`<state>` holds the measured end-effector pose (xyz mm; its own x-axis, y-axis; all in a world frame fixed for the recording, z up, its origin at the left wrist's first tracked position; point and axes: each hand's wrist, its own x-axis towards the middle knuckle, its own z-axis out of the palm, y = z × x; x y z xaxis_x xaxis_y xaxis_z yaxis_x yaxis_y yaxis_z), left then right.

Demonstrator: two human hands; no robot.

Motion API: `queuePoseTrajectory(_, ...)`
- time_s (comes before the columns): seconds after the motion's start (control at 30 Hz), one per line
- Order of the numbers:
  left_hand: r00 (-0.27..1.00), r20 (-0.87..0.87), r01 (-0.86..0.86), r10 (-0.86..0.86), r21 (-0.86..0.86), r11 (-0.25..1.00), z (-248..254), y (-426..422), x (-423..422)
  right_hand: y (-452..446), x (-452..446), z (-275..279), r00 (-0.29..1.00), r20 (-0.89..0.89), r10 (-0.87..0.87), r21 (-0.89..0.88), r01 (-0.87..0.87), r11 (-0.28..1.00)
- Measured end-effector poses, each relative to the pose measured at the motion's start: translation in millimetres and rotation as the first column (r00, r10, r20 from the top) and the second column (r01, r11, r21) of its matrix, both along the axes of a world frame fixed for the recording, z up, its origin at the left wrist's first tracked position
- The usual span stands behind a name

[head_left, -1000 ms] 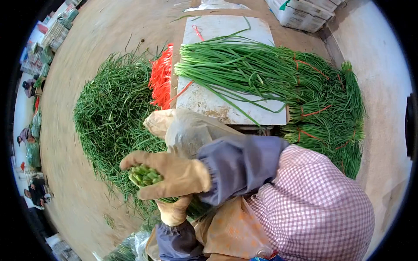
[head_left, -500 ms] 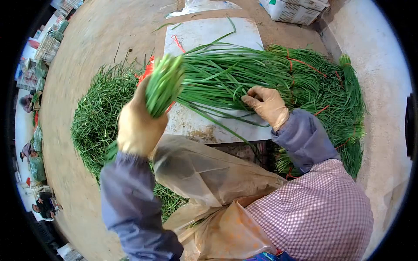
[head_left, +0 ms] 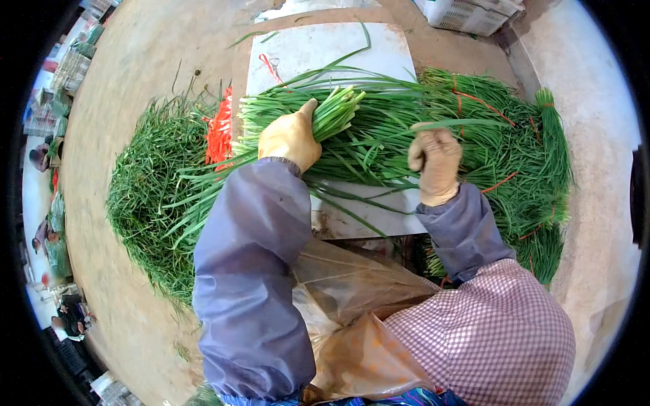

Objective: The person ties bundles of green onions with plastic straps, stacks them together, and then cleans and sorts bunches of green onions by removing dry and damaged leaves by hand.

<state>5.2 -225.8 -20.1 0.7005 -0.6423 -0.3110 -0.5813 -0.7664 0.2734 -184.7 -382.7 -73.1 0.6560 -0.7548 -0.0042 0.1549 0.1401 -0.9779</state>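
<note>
My gloved left hand (head_left: 291,140) is wrapped round a bunch of garlic chives (head_left: 340,111), its pale cut ends pointing right and its leaves trailing left past my forearm. The bunch is over a spread of loose chives (head_left: 379,149) on a white board (head_left: 325,51). At the right side of that spread, my gloved right hand (head_left: 435,164) is closed, its fingers curled at a single long chive leaf (head_left: 467,124) that extends to the right. Red ties (head_left: 220,132) hang at the board's left edge, beside my left hand.
Bundles of chives (head_left: 504,145) bound with red ties are stacked at the right, next to the wall (head_left: 589,135). A heap of loose greens (head_left: 152,196) lies on the left. One white crate (head_left: 470,15) stands at the back right. People appear small at the far left.
My left hand has moved right and turned over with the bunch, so its stem ends now point right. My right hand has risen slightly from the leaves, with a leaf at its fingers.
</note>
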Motion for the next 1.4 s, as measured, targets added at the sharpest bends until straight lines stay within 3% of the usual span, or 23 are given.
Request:
queuePoseTrajectory(0.13, 0.990, -0.096, -0.112, 0.100, -0.129, 0.985, 19.0, 21.8, -0.8, -23.1, 0.6, 36.4, 0.946, 0.258, -0.195, 0.228, 0.136, 0.964)
queuePoseTrajectory(0.2, 0.983, -0.032, -0.180, 0.180, -0.331, 0.926, 43.2, 56.2, -2.6, -18.4, -0.1, 55.2, 0.919, 0.391, -0.061, 0.180, -0.011, 0.984)
queuePoseTrajectory(0.27, 0.954, -0.196, -0.299, 0.226, -0.592, 0.748, 68.3, 100.7, -1.8, 9.5, 10.6, 78.8, 0.869, 0.493, 0.039, 0.148, -0.128, 0.981)
queuePoseTrajectory(0.3, 0.966, -0.022, -0.217, 0.257, -0.606, 0.766, 89.5, 122.7, -6.6, 34.6, 15.6, 100.9, 0.901, 0.358, 0.244, 0.047, -0.278, 0.959)
queuePoseTrajectory(0.33, 0.931, -0.044, -0.314, 0.363, -0.603, 0.733, 113.3, 139.1, -17.7, 65.5, 20.3, 117.5, 0.880, 0.198, 0.432, -0.032, -0.434, 0.900)
queuePoseTrajectory(0.37, 0.881, -0.115, -0.417, 0.460, -0.648, 0.637, 128.3, 155.0, -28.7, 87.1, 28.3, 118.4, 0.621, 0.093, 0.778, -0.214, -0.751, 0.625)
queuePoseTrajectory(0.4, 0.859, -0.148, -0.440, 0.491, -0.704, 0.557, 140.0, 169.7, -40.4, 108.8, 36.3, 119.3, 0.259, -0.056, 0.964, -0.377, -0.900, 0.220)
queuePoseTrajectory(0.47, 0.801, -0.144, -0.498, 0.581, -0.700, 0.513, 163.5, 190.7, -62.3, 154.1, 45.6, 124.0, 0.446, -0.294, 0.845, -0.703, -0.700, 0.126)
queuePoseTrajectory(0.53, 0.813, -0.145, -0.425, 0.563, -0.810, 0.404, 175.8, 190.4, -87.6, 180.5, 59.6, 134.1, 0.552, 0.083, 0.830, -0.739, -0.525, 0.423)
queuePoseTrajectory(0.6, 0.849, -0.285, -0.402, 0.445, -0.895, 0.193, 181.1, 179.7, -103.7, 212.2, 69.6, 140.1, 0.503, 0.320, 0.803, -0.655, -0.495, 0.571)
queuePoseTrajectory(0.7, 0.860, -0.483, -0.454, 0.165, -0.872, -0.184, 170.6, 181.0, -100.0, 242.8, 72.2, 135.2, 0.339, 0.479, 0.810, -0.489, -0.663, 0.567)
queuePoseTrajectory(0.73, 0.853, -0.437, -0.392, 0.286, -0.897, -0.204, 158.6, 183.8, -102.3, 242.2, 72.4, 132.9, 0.321, 0.491, 0.810, -0.412, -0.733, 0.541)
queuePoseTrajectory(0.8, 0.775, -0.629, -0.595, 0.062, -0.760, -0.263, 152.7, 182.1, -86.3, 227.3, 75.4, 128.0, 0.296, 0.512, 0.806, -0.240, -0.852, 0.465)
queuePoseTrajectory(0.83, 0.751, -0.660, -0.634, 0.011, -0.725, -0.268, 147.1, 171.8, -82.3, 197.3, 69.7, 141.7, 0.435, 0.167, 0.885, -0.482, -0.747, 0.458)
queuePoseTrajectory(0.87, 0.724, -0.689, -0.671, -0.040, -0.689, -0.272, 140.4, 157.5, -80.9, 182.5, 70.8, 144.2, 0.437, 0.166, 0.884, -0.413, -0.783, 0.465)
queuePoseTrajectory(0.93, 0.680, -0.718, -0.732, -0.148, -0.677, -0.076, 130.2, 141.0, -73.4, 138.0, 69.0, 164.5, 0.385, 0.022, 0.922, -0.137, -0.913, 0.385)
queuePoseTrajectory(1.0, 0.606, -0.794, -0.781, -0.040, -0.604, 0.161, 107.6, 131.1, -60.3, 92.4, 72.9, 163.1, 0.439, -0.342, 0.831, -0.408, -0.866, 0.289)
queuePoseTrajectory(1.07, 0.600, -0.798, -0.739, 0.058, -0.525, 0.423, 98.0, 128.3, -56.4, 62.6, 73.8, 139.2, 0.565, -0.285, 0.774, -0.543, -0.761, 0.355)
queuePoseTrajectory(1.1, 0.611, -0.783, -0.702, 0.117, -0.467, 0.538, 73.8, 130.9, -44.3, 51.3, 76.4, 129.3, 0.567, -0.394, 0.723, -0.567, -0.769, 0.295)
queuePoseTrajectory(1.2, 0.572, -0.795, -0.708, 0.205, -0.352, 0.612, 32.0, 123.5, -24.8, 36.1, 92.2, 57.5, 0.692, -0.582, 0.427, -0.760, -0.650, 0.017)
queuePoseTrajectory(1.23, 0.591, -0.781, -0.683, 0.203, -0.350, 0.641, 17.6, 121.8, -19.4, 43.9, 94.9, 44.6, 0.626, -0.738, 0.251, -0.659, -0.748, -0.071)
queuePoseTrajectory(1.27, 0.610, -0.764, -0.661, 0.209, -0.346, 0.666, 8.9, 123.2, -15.4, 49.4, 97.8, 22.2, 0.713, -0.693, 0.109, -0.713, -0.656, -0.246)
queuePoseTrajectory(1.4, 0.845, -0.486, -0.444, 0.222, -0.408, 0.798, 7.2, 122.1, -14.3, 71.4, 97.1, 70.6, 0.506, -0.855, -0.115, -0.467, -0.847, -0.254)
